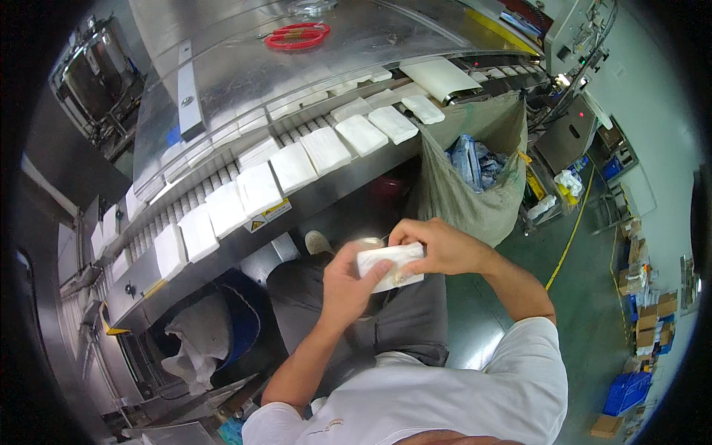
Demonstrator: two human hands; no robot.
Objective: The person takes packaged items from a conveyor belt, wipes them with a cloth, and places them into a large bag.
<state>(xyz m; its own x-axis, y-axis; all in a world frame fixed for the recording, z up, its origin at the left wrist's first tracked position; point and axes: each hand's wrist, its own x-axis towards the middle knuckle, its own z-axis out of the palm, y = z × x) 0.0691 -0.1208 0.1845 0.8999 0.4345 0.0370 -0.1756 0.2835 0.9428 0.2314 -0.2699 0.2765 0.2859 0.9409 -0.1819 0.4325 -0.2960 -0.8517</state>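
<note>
Near centre, above the lap: both hands closed on one white tissue pack [391, 265]. Left hand [347, 285] cupped under and behind it, fingers together, thumb pressed to the near face. Right hand [439, 247] on the top right edge, fingers curled tight and clamped on the wrapper. Pack held flat-ish, tilted slightly, well clear of the belt.

Far left to far right, curving across the frame: conveyor [245, 222] of steel rollers carrying a row of similar white packs [293, 167], spaced singly, none touched. Above the belt, a sloped steel machine cover [245, 67] with red scissors [298, 35] lying on it. At the right end of the belt, an open grey-green sack [463, 196] hanging from the frame, blue-and-white wrapped items showing inside. Near left, below the belt, a blue bin [248, 322] with crumpled white material. Far right, green floor with a yellow line [567, 245], stacked boxes and blue crates at the edge.

Progress, as judged: one pack lifted off the line and under inspection or adjustment in hand; not yet returned to the belt nor dropped in the sack. Many packs on the rollers untouched. Cannot tell whether the wrapper is torn or intact.
</note>
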